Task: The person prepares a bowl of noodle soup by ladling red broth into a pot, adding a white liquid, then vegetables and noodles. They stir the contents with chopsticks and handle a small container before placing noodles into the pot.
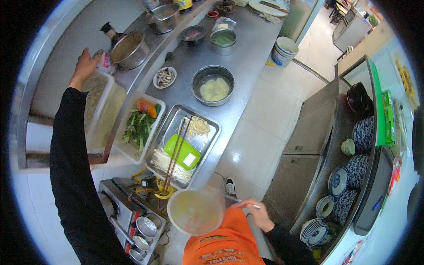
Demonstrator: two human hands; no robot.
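Note:
My left hand (pixel 84 66) stretches to the shelf at upper left. Its fingers are apart, their tips close to a red-and-white plastic bag (pixel 105 63); contact is hard to make out. Beside the bag stands a metal pot (pixel 129 50). Low in front of my orange apron (pixel 225 240), my right hand (pixel 258 214) is closed on a thin, light handle. A blurred, translucent bowl (pixel 195 214) lies to its left; the handle seems to run toward it, but the join is smeared. Beyond the bowl, long brown chopsticks (pixel 178 152) lie across a metal tray (pixel 213 143) with a green container (pixel 182 152).
White basket (pixel 155 126) holds cut greens. On the steel counter (pixel 254 48) stand a metal bowl of pale slices (pixel 215 88) and a small white dish (pixel 156 80). A stove with ladles (pixel 146 227) sits lower left. Right is a cabinet with stacked patterned bowls (pixel 363 134).

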